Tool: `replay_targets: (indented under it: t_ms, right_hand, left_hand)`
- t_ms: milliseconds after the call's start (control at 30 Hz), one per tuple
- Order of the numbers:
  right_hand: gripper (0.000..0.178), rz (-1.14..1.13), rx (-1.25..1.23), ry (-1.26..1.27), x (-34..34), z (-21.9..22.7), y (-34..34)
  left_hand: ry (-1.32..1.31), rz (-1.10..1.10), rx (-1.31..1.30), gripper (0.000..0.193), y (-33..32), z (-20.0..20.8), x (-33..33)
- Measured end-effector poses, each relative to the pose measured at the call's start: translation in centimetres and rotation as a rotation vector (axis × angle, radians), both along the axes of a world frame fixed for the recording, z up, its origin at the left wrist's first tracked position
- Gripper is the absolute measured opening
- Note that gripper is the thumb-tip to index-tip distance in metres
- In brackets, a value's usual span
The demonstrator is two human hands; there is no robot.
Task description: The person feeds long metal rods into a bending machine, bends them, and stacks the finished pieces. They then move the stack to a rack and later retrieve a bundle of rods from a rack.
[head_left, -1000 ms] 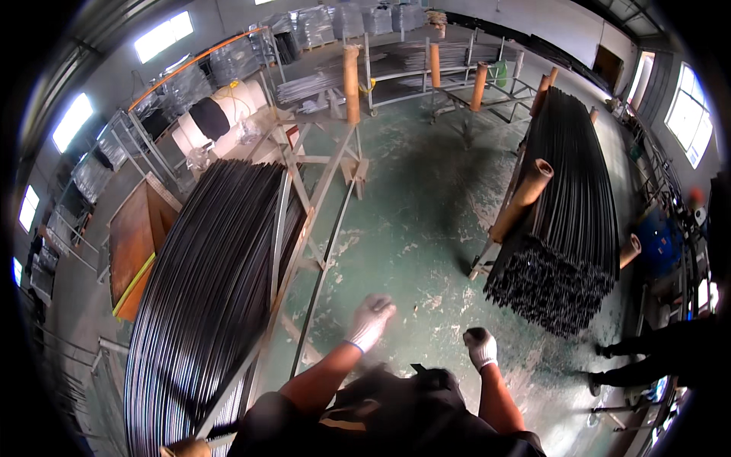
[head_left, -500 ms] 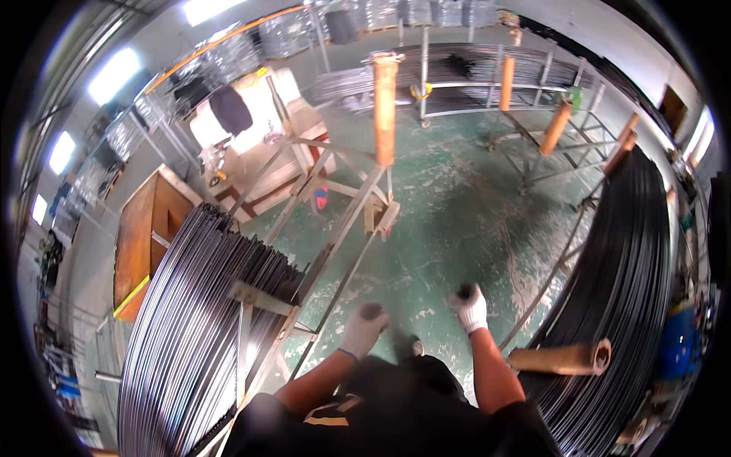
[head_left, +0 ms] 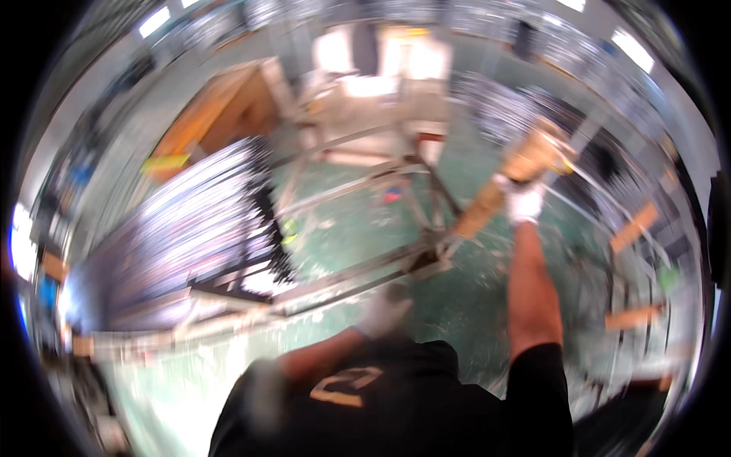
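Note:
My right hand (head_left: 524, 201), in a white glove with dark fingertips, is stretched forward. It overlaps the brown tube-wrapped post (head_left: 481, 209) at the end of a metal frame (head_left: 346, 270). Blur hides whether its fingers grip the post. In front of my body is my left hand (head_left: 384, 311), gloved too and smeared by motion. It lies near the frame's close rail, and nothing can be made out in it. A bundle of long dark strips (head_left: 179, 221) rests on the frame to the left, its ragged ends pointing right.
Behind the frame stands a pale bench (head_left: 354, 114), brightly lit. Left of it is an orange-brown wooden box (head_left: 217, 114). Metal racks with brown tubes (head_left: 636, 227) stand at the right. Wrapped stacks (head_left: 563, 53) line the back. The floor (head_left: 335, 228) is worn green.
The view has swung right, so the frame and strips lie more across it. My right hand has gone from low before my body up to the post. My left hand remains low.

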State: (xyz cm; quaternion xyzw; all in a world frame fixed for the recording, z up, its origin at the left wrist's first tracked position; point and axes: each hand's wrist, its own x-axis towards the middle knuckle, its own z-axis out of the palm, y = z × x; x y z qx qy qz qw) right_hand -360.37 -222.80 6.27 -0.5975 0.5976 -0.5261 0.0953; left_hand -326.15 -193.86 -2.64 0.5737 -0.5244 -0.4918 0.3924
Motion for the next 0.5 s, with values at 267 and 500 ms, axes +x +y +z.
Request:
replay_targets:
  t_ms: [267, 500]
  right_hand:
    - [0.088, 0.148, -0.484, 0.154, 0.9, 11.3, -3.5]
    - [0.077, 0.623, -0.762, -0.159, 4.0, 30.0, -2.0]
  left_hand:
    - [-0.103, 0.387, 0.198, 0.047, 1.3, 1.6, -5.8]
    - [-0.057, 0.752, 0.254, 0.045, 4.5, -0.9, -10.8]
